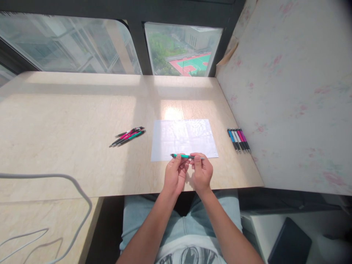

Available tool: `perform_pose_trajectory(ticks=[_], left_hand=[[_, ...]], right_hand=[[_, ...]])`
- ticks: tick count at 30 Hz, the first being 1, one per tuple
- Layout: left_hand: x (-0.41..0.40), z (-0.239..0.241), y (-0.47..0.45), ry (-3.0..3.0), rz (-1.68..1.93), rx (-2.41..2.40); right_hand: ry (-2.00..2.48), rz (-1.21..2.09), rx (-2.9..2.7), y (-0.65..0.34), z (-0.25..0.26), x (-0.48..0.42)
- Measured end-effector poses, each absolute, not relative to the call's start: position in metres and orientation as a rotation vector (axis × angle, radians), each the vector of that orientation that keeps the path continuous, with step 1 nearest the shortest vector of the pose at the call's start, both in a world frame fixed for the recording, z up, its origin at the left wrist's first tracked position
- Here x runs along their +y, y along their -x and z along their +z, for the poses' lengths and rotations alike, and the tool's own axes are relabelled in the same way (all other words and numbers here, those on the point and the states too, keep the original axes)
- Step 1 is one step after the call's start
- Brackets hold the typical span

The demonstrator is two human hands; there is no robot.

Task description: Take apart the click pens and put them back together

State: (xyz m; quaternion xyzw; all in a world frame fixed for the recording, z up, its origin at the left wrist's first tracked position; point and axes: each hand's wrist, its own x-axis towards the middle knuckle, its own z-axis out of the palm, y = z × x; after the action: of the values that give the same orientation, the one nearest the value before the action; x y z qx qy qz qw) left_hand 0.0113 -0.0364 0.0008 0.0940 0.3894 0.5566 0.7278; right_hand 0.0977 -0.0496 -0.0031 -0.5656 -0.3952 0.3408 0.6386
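A green and black pen lies crosswise between my two hands, just above the near edge of a white sheet of paper. My left hand pinches its green end between thumb and fingers. At the dark end, my right hand grips it the same way, the tip poking out to the right. To the left of the paper rests a loose pile of pens in pink, green and black. On the right, several blue, white and pink pens form a neat row side by side.
The light wooden desk runs back to a window. A flower-patterned wall panel bounds the right side. A grey cable loops over the front left. Below right, a dark flat object leans on a white surface.
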Motion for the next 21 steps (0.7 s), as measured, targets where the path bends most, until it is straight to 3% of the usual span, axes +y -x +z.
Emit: perform_pose_trajectory(ticks=[3, 11, 21], left_hand=[[-0.036, 0.006, -0.010, -0.192, 1.176, 0.870], [-0.019, 0.012, 0.009, -0.434, 1.226, 0.979], [-0.008, -0.008, 0.011, -0.499, 1.220, 0.916]], right_hand=[[1.238, 0.715, -1.048, -0.106, 0.000, -0.051], [1.252, 1.025, -0.987, -0.144, -0.009, -0.036], [1.441, 1.005, -1.301, -0.163, 0.007, -0.026]])
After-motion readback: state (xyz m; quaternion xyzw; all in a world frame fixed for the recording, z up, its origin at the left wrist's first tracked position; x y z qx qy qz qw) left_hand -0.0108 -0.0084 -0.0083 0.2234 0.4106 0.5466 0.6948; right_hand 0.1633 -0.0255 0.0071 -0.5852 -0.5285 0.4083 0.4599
